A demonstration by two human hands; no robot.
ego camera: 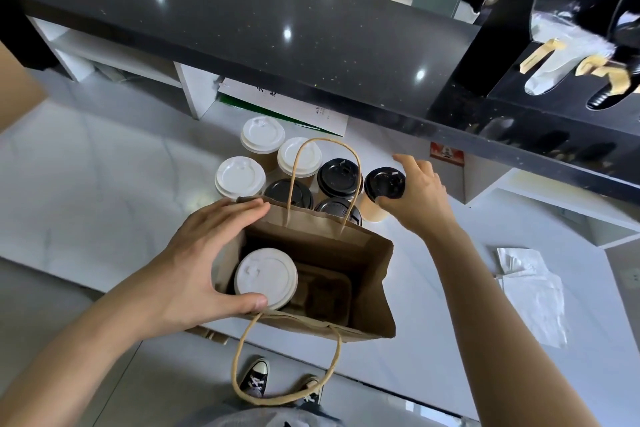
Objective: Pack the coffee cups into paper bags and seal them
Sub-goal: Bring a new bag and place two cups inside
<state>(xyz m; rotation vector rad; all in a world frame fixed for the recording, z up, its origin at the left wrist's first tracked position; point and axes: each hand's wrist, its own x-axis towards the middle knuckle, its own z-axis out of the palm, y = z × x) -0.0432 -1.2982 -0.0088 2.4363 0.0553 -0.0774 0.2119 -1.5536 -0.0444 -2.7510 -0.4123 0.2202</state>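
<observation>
- A white counter [86,184] fills the lower view, seen from above; a dark shelf [242,21] crosses overhead at 12 o'clock.
- The left hand [204,263] comes in from 8 o'clock. Its fingers lie along the far rim and its thumb along the near rim of an open paper bag [374,274], gripping the left side and holding the mouth wide.
- In the bag's left half stands one white-lidded cup [266,278]. Beside it, at 3 o'clock, an empty tray slot [322,291] is visible.
- Beyond the bag, at 12 o'clock, waits a cluster: three white-lidded cups [239,177] and three black-lidded cups [339,177], standing close together.
- The right hand [415,194], at 2 o'clock from the bag, grasps a separate black-lidded cup [383,184] around its top; the cup appears tilted.
- To do this step well, I judge the cup should be kept upright, carried over the rim clear of the far handle [325,180], and lowered straight into the empty slot while the left hand steadies the bag.
- Crumpled white paper [533,291] lies at 3 o'clock.
</observation>
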